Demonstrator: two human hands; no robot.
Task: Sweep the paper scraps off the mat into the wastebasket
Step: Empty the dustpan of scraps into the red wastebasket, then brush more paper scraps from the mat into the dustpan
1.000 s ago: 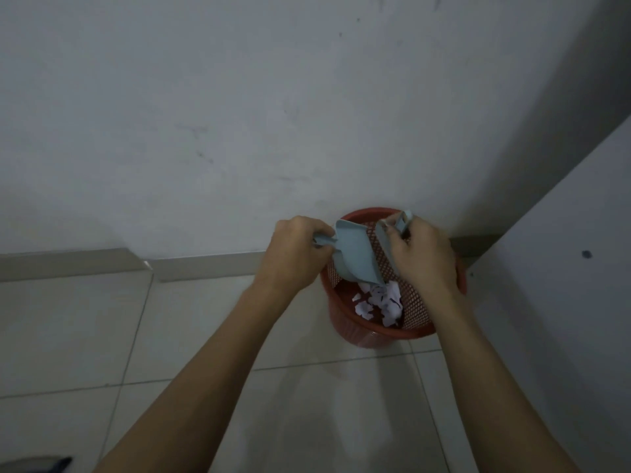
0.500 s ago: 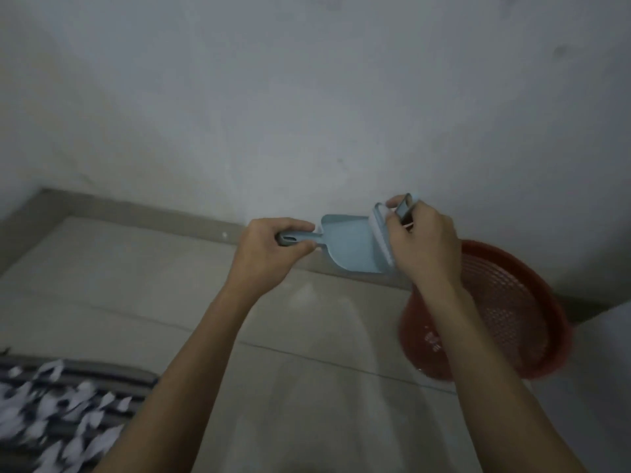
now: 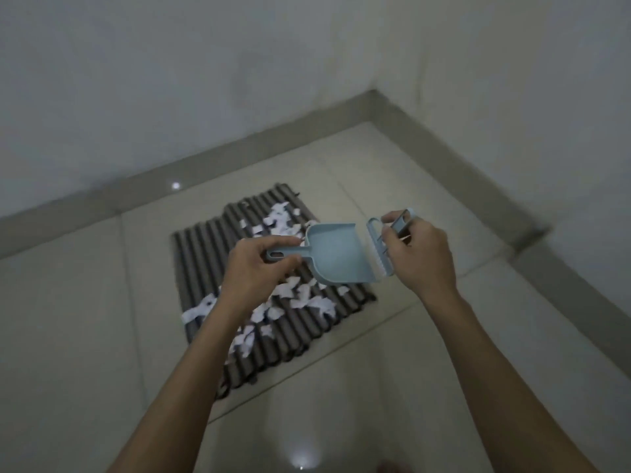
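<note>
A dark ribbed mat [image 3: 205, 254] lies on the tiled floor near the room's corner, strewn with several white paper scraps [image 3: 307, 302]. My left hand [image 3: 256, 271] grips the handle of a small pale blue dustpan [image 3: 338, 257], held level above the mat with its pan looking empty. My right hand [image 3: 420, 257] holds a small matching brush [image 3: 379, 247] just right of the dustpan's open edge. The wastebasket is out of view.
Pale floor tiles [image 3: 68, 319] surround the mat. A grey skirting board [image 3: 444, 158] runs along both walls, which meet in a corner at the upper right. Bare floor [image 3: 341, 404] lies between me and the mat.
My view has swung left from the red wastebasket to the mat. Both hands carried the dustpan and brush away from the basket and now hold them over the mat.
</note>
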